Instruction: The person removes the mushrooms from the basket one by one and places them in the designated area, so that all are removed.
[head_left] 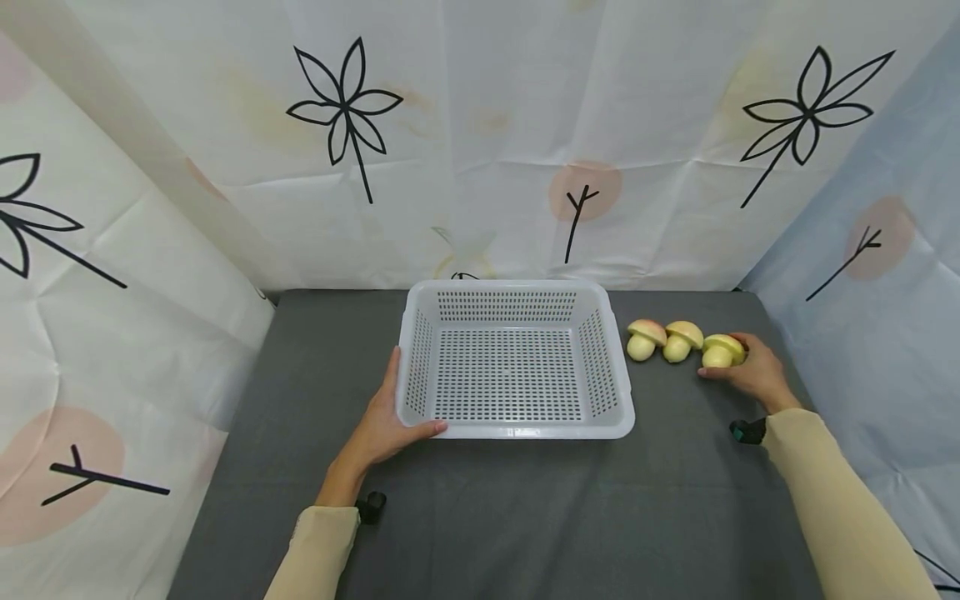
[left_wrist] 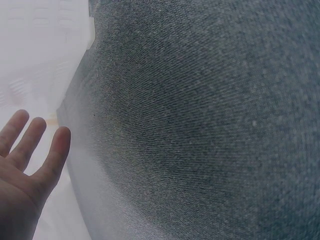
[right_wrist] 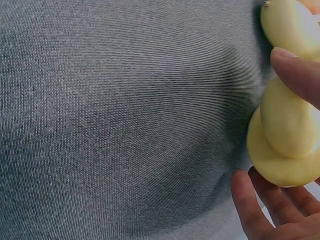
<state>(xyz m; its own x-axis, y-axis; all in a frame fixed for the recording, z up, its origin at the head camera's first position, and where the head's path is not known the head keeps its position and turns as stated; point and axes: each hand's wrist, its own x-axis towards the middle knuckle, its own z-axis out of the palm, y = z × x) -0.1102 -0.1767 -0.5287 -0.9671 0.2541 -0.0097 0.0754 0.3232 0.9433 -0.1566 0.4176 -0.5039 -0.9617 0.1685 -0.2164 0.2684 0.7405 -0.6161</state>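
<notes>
A white perforated plastic basket (head_left: 515, 430) stands on the grey tabletop. My left hand (head_left: 381, 423) rests at its near left corner, the thumb on the front rim and the fingers straight along the left side. In the left wrist view, the fingers of that hand (left_wrist: 30, 170) look extended and spread. To the right of the basket, three yellow mushrooms stand in a row: a left one with a reddish cap (head_left: 642, 339), a middle one (head_left: 682, 341) and a right one (head_left: 717, 353). My right hand (head_left: 753, 372) holds the right mushroom (right_wrist: 287, 127) between thumb and fingers.
Grey cloth (head_left: 525, 517) covers the table. White fabric walls with leaf drawings (head_left: 480, 142) close in the back and both sides, the right one (head_left: 892, 333) near my right arm. The basket's holed floor (head_left: 510, 375) shows.
</notes>
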